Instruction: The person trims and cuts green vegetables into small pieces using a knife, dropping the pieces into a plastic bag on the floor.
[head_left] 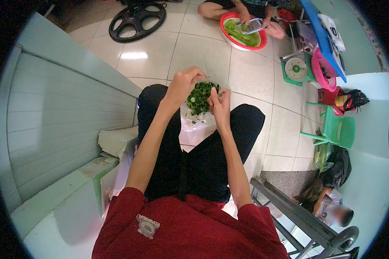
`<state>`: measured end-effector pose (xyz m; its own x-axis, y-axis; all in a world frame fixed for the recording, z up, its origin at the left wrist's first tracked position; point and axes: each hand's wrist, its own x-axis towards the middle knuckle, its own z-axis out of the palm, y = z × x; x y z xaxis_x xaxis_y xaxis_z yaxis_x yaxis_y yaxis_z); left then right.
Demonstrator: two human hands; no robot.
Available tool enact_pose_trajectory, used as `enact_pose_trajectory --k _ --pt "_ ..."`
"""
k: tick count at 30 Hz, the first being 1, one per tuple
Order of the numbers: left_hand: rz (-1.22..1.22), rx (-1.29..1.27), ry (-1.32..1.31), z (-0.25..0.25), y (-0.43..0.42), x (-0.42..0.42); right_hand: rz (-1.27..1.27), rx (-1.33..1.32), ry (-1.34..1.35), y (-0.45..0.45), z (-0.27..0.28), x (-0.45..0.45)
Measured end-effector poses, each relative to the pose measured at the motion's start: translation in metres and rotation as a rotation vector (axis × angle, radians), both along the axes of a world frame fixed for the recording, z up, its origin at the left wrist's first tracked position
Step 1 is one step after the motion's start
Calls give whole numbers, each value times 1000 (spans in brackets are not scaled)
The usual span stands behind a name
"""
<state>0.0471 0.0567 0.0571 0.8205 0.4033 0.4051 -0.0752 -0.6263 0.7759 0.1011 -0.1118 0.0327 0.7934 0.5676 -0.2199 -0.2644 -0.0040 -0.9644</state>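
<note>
Red T-shirt (190, 231) nearest the camera, with a pale printed emblem (148, 226) on the chest. Just beyond, dark trousers (205, 168) with knees spread. Between the knees, held up in both hands, a clear plastic bag (195, 125) of chopped green leaves (197, 100), mouth upward, with a few pale bits among the green. On one side of the mouth, left hand (183, 86) with fingertips pinched on the edge; on the other, right hand (220, 105) with fingers curled and thumb raised, clamped on the opposite edge. Hands near each other but apart, with leaves showing between.

To the lower right, dark metal railing (298, 207), and past it another person (326, 211) in a light top. To the left, pale green panelling (69, 99). Ahead, glossy floor tiles (203, 54). Out to the right, a green plastic chair (339, 129). Farther along that side, a dial scale (296, 69), a pink plastic basin (317, 71) just beside it, and a blue tabletop (320, 32). At the far edge, a co-worker's hands (244, 17) at a grater (253, 26), over a red-rimmed colander (223, 31) of long pale-green vegetable pieces (245, 39). Farther left, a black spoked round base (137, 19) on the tiles.
</note>
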Motion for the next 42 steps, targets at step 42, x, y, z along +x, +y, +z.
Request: enact_pose_trajectory --k 42 --pt "245 -98 -173 8 -1 0 -18 -227 148 -21 -3 11"
